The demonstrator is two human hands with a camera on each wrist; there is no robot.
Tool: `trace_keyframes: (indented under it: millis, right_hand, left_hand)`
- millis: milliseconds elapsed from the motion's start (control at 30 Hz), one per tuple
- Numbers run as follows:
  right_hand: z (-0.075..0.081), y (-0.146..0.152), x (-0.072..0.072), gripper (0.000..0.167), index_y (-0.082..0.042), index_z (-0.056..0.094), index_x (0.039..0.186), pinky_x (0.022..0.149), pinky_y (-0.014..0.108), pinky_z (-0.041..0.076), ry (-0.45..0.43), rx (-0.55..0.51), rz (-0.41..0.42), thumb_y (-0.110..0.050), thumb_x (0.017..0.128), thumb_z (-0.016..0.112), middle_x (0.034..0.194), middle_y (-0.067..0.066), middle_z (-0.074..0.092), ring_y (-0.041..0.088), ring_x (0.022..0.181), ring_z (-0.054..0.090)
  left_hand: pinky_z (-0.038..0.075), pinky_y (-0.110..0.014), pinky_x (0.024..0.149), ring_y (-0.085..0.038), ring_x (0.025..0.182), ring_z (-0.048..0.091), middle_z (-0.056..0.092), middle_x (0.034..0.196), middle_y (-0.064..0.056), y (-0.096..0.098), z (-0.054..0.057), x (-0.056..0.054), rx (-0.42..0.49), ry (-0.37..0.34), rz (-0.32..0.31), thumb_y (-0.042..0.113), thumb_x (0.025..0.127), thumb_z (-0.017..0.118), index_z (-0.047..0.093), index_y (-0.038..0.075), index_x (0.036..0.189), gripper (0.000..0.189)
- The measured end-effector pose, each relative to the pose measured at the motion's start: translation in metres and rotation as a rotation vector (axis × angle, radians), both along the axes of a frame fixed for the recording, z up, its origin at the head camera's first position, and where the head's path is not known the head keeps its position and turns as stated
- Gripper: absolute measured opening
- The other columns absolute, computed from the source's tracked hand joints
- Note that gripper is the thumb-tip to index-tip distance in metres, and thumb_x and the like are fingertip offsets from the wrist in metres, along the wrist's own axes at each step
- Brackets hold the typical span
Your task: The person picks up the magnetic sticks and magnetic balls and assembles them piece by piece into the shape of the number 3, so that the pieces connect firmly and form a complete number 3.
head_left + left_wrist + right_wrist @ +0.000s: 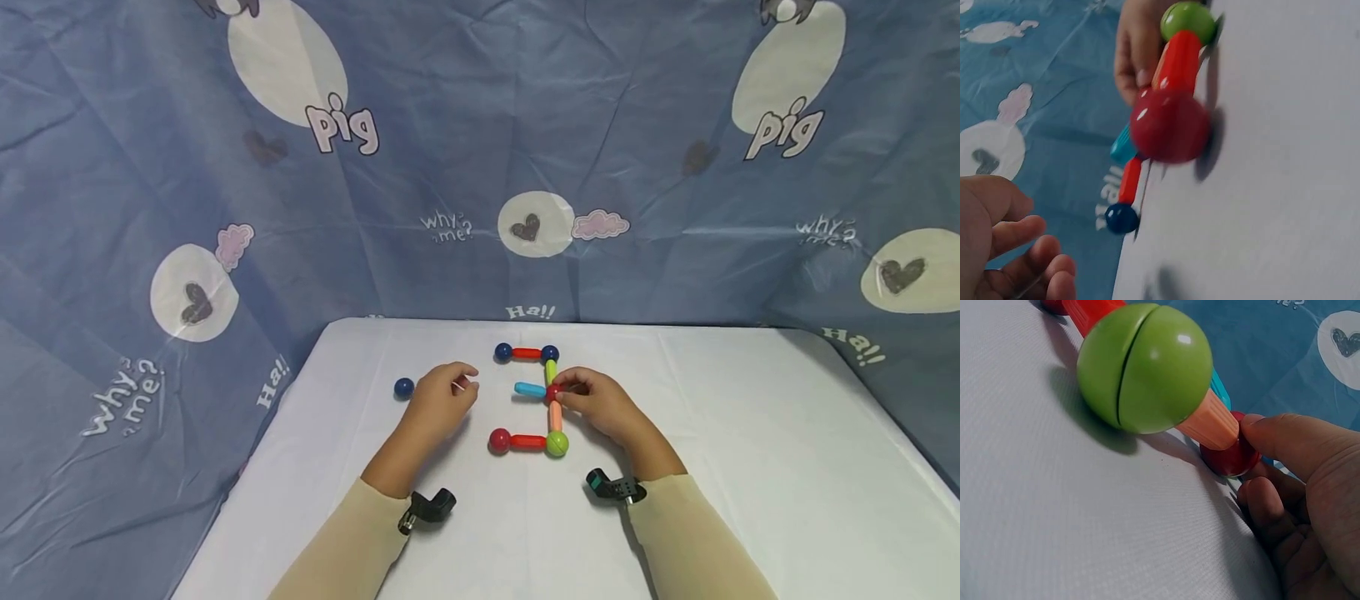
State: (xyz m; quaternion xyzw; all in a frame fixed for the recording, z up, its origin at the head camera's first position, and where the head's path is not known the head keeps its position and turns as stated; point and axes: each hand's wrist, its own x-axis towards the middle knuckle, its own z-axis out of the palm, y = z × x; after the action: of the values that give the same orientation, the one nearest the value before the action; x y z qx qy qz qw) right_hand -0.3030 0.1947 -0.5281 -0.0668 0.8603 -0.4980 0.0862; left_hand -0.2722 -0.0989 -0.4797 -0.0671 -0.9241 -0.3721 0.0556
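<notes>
My right hand (609, 408) pinches the middle red ball (1229, 456) of a ball-and-rod figure on the table. A light blue rod (529, 389) points left from that ball. A yellow-green rod (551, 371) runs from it to a dark blue ball (550, 354) at the far corner, and an orange rod (1210, 424) to a green ball (1147, 369) at the near corner. Red rods (528, 442) extend left from both corners, ending in a crimson ball (1169, 126) and another dark blue ball (1122, 218). My left hand (441, 402), fingers loosely bent, holds nothing left of the figure.
A loose dark blue ball (403, 388) lies just left of my left hand. The white-covered table (750, 433) meets a blue printed cloth (660, 250) at its back edge. Black wrist cameras (431, 507) sit at both cuffs.
</notes>
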Motion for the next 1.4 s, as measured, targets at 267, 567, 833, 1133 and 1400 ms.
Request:
trace_keyframes:
  millis: [267,567,833,1133,1400]
  right_hand:
    - [0.000,0.000,-0.002,0.025,-0.018,0.072,0.120,0.082,0.034,0.052,0.001,-0.010,0.005,-0.019,0.096,0.076,0.113,0.002,0.072,0.024,0.101,0.060]
    - [0.001,0.000,-0.002,0.025,-0.019,0.073,0.119,0.079,0.034,0.051,-0.009,-0.006,-0.005,-0.021,0.095,0.077,0.113,0.003,0.072,0.025,0.100,0.059]
    - [-0.003,0.002,-0.002,0.024,-0.021,0.072,0.120,0.084,0.034,0.051,-0.026,0.008,-0.012,-0.025,0.096,0.075,0.113,0.002,0.070,0.024,0.103,0.059]
    - [-0.007,0.002,-0.001,0.023,-0.021,0.073,0.119,0.081,0.033,0.051,-0.032,0.003,-0.015,-0.023,0.096,0.076,0.111,0.003,0.070,0.024,0.102,0.059]
    - [-0.002,0.000,-0.001,0.024,-0.021,0.073,0.119,0.082,0.034,0.051,-0.028,0.001,-0.008,-0.023,0.096,0.076,0.111,0.002,0.071,0.024,0.102,0.059]
  left_hand:
    - [0.052,-0.044,0.090,-0.026,0.102,0.062,0.067,0.107,-0.009,-0.039,0.013,-0.009,0.040,0.063,0.134,0.021,0.098,0.068,0.073,0.009,0.122,0.027]
    - [0.040,-0.062,0.097,-0.046,0.130,0.038,0.045,0.148,-0.023,-0.076,0.008,-0.010,0.013,-0.115,0.322,0.032,0.097,0.067,0.061,0.019,0.143,0.049]
    - [0.049,-0.065,0.097,-0.054,0.138,0.036,0.031,0.160,-0.026,-0.092,-0.006,-0.012,0.009,-0.253,0.220,0.033,0.096,0.072,0.050,0.020,0.155,0.065]
    - [0.041,-0.065,0.111,-0.049,0.137,0.049,0.052,0.146,-0.028,-0.100,-0.018,-0.011,0.005,-0.232,0.164,0.023,0.094,0.074,0.056,0.009,0.148,0.059]
    - [0.037,-0.065,0.115,-0.047,0.139,0.049,0.058,0.142,-0.023,-0.101,-0.026,-0.013,-0.031,-0.210,0.101,0.019,0.097,0.073,0.063,0.010,0.140,0.045]
